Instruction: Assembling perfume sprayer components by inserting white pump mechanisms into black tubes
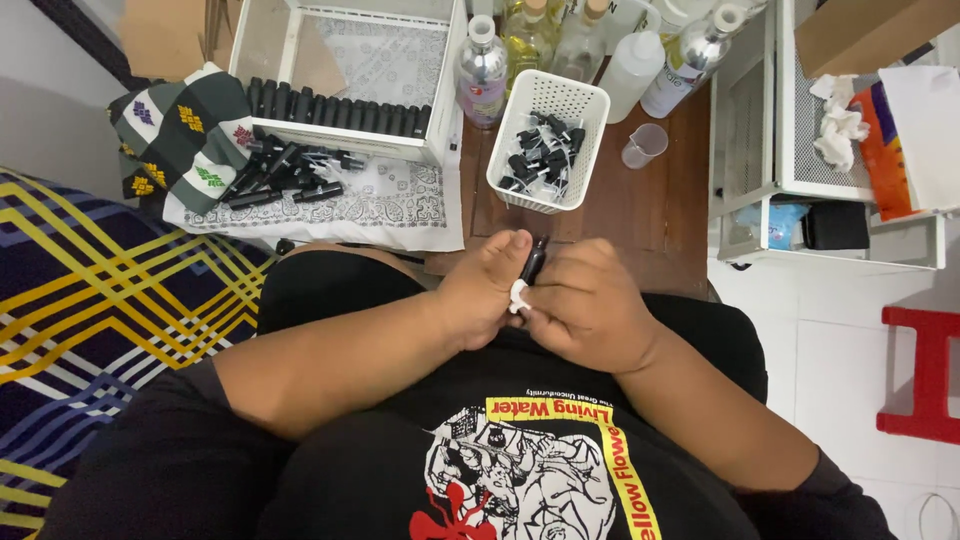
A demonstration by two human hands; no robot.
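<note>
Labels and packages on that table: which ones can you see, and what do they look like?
Silver bottle: table's far edge, pale purple label.
Second silver bottle: far right, white label, green print.
Orange packet: right shelf, under white paper.
Blue packet: lower shelf.
No screens.

Counts from the head view:
- Hands: 2, left hand and right hand, together on 1 small black bottle with 1 bit of white material.
- White slotted basket: 1, holding a heap of black spray caps, too tangled to count.
- Clear wire-framed box: 1, with a row of black bottles, roughly a dozen; exact number not readable.
- Loose black bottles on the patterned cloth: several, overlapping.
- Tall bottles at the desk's back edge: at least 5.
- Small clear cup: 1.
- Red stool: 1.
</note>
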